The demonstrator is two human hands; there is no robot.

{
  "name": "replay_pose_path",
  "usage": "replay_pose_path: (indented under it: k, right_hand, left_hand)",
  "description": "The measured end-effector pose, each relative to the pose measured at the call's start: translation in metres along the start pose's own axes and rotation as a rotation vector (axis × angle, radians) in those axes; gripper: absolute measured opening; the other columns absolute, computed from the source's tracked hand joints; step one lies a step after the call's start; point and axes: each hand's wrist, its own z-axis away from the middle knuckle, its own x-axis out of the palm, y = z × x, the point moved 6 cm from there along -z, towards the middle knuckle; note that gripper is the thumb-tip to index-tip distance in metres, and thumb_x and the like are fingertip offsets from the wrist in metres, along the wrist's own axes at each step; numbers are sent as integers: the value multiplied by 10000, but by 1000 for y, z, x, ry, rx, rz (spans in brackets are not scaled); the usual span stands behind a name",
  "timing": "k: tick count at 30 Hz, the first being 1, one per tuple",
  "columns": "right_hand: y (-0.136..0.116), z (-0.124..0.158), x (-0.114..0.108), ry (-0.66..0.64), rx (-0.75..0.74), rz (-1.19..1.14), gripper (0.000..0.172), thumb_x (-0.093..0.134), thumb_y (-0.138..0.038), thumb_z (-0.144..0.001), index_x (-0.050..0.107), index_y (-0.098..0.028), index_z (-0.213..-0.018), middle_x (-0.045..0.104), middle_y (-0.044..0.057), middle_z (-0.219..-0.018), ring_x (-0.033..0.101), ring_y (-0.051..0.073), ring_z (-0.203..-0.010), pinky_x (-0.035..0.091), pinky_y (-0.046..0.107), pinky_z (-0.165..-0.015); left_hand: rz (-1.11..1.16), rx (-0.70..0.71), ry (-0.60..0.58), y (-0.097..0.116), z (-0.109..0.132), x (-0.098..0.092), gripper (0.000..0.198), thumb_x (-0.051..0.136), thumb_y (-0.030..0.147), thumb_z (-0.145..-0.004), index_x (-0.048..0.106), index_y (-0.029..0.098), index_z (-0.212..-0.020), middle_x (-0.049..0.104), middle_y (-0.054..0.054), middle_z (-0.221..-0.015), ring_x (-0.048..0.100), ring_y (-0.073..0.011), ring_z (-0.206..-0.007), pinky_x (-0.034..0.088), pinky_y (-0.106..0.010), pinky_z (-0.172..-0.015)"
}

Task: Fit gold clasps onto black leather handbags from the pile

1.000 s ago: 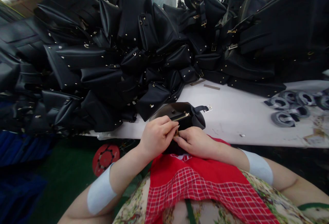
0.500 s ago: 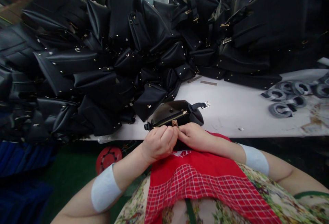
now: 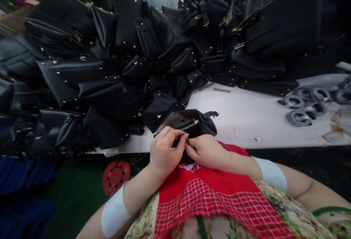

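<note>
A small black handbag [image 3: 208,126] rests at the table's near edge, its gold zipper [image 3: 192,124] facing up. From its right end sticks out a short strap with a silver buckle [image 3: 218,113]. At the bag's near side, my left hand [image 3: 166,150] pinches a small gold-coloured metal clasp [image 3: 187,141] between thumb and fingers. Closed against the same clasp from the other side is my right hand [image 3: 206,150], its fingertips partly hidden. Both hands cover the bag's front and most of the clasp.
Black bags [image 3: 95,67] are heaped along the back and left of the white table [image 3: 236,107]. Coiled grey strips [image 3: 298,117] lie at the right. Flat strips [image 3: 221,90] lie behind the bag. A red round stool [image 3: 116,177] stands below left.
My left hand has turned and lifted its fingers over the clasp, which stood upright in view before and is now mostly covered. My right hand has shifted slightly down.
</note>
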Motion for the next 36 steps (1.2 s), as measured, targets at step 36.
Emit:
replay_pose_path:
  k: [36]
  right_hand:
    - [22, -5, 13, -68, 14, -668, 507, 349, -498, -954, 539, -154, -633, 471, -19, -580, 427, 100, -554, 293, 236, -550]
  left_hand:
    - [881, -435, -203, -36, 19, 31, 222, 493, 360, -945, 531, 157, -861, 593, 0, -683, 551, -99, -562, 485, -227, -555]
